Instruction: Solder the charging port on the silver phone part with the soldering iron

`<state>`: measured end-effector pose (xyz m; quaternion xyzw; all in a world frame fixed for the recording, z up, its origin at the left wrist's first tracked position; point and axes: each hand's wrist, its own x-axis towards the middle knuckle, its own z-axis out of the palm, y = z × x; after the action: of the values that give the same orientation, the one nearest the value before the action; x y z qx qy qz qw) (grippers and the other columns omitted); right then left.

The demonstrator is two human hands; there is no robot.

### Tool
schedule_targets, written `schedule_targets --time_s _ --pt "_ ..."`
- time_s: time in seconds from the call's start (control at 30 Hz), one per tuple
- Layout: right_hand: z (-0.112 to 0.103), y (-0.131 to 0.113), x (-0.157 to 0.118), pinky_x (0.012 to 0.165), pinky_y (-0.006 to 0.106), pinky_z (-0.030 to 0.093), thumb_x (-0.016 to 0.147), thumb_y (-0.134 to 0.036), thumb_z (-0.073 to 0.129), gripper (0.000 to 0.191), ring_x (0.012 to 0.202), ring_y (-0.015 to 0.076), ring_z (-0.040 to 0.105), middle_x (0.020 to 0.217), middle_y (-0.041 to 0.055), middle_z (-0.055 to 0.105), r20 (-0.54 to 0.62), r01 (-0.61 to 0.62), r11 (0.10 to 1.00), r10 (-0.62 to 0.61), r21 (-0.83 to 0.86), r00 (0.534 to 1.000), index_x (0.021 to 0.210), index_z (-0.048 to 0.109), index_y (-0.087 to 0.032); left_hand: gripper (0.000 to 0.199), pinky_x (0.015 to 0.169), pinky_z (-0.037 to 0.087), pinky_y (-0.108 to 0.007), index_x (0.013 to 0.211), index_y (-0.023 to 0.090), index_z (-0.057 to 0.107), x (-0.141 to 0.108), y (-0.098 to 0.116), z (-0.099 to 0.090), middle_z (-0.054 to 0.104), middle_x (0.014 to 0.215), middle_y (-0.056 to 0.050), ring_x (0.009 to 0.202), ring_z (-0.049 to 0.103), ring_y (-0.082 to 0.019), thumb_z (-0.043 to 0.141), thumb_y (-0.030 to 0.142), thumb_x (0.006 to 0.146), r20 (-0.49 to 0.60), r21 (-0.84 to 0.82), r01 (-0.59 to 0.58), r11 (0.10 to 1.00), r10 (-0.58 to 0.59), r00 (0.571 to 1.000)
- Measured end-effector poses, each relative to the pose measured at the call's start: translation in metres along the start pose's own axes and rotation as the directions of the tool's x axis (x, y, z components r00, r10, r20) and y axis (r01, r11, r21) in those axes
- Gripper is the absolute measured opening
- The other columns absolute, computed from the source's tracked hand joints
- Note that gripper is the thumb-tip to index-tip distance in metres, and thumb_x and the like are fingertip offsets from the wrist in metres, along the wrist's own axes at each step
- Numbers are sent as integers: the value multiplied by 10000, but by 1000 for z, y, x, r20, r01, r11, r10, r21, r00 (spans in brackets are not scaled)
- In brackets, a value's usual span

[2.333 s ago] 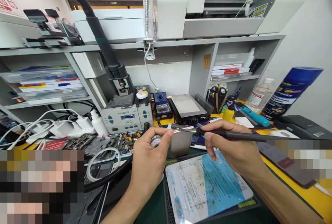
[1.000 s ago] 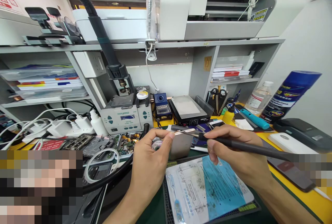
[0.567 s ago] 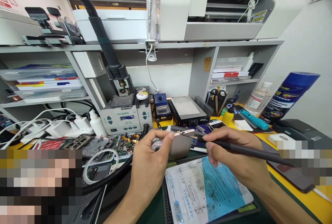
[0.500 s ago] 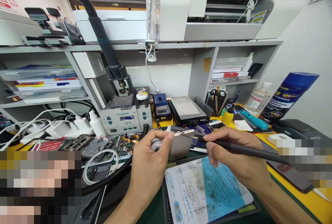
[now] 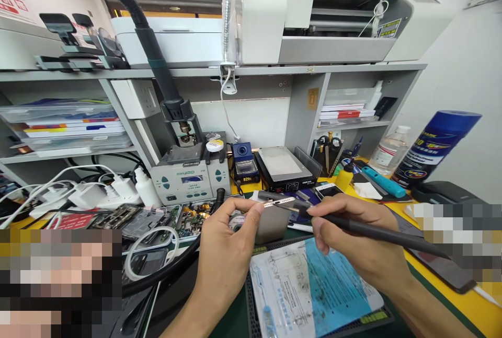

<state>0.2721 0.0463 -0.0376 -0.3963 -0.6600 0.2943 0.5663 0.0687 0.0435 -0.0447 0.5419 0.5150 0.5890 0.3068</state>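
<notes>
Between thumb and fingers, my left hand (image 5: 227,244) pinches a smartphone (image 5: 271,223), its narrow edge with the port turned upward. A long black pen-shaped tool (image 5: 368,228) is in my right hand (image 5: 353,228), gripped like a pencil. The tool's thin tip points left at the phone's port edge and appears to touch it at the slot; exact contact is too small to tell. Beneath both hands lies a blue and white printed sheet (image 5: 314,286) on a dark mat (image 5: 376,319).
A hot-air station (image 5: 192,181) stands behind my left hand, near a tray of small circuit parts (image 5: 195,217). A flat heating plate (image 5: 284,163) sits at the back. To the right are a yellow bottle (image 5: 344,177), a clear bottle (image 5: 388,150) and a blue spray can (image 5: 437,147).
The tool has tilted slightly, its rear end a little lower, with its tip still at the phone's port edge. My left hand and the phone stay almost still.
</notes>
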Motion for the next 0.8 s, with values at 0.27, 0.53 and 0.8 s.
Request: schedule_targets --time_s 0.27,0.53,0.8 --pt "4 -4 -1 435 244 488 808 -109 727 142 431 128 593 559 -35 671 -22 -34 999 34 22 999 812 774 -242 207 625 543 -235 742 229 724 -3 1 -2 744 732 13 704 682 -178 711 386 876 -1 30 -10 1000 10 1000" --pt "4 -5 -3 430 264 495 784 -104 737 154 448 143 590 568 -22 673 -50 -39 998 42 50 998 811 789 -246 205 586 544 -244 756 235 724 -4 -1 -2 737 728 8 682 676 -187 721 404 872 -4 17 -12 1000 12 1000" --pt "4 -7 -3 433 251 490 794 -115 730 172 446 133 593 591 -25 675 -50 -39 996 42 76 998 793 799 -272 179 646 540 -243 773 240 726 -9 3 -1 734 737 22 690 663 -175 730 389 872 0 -2 8 1000 -8 1000"
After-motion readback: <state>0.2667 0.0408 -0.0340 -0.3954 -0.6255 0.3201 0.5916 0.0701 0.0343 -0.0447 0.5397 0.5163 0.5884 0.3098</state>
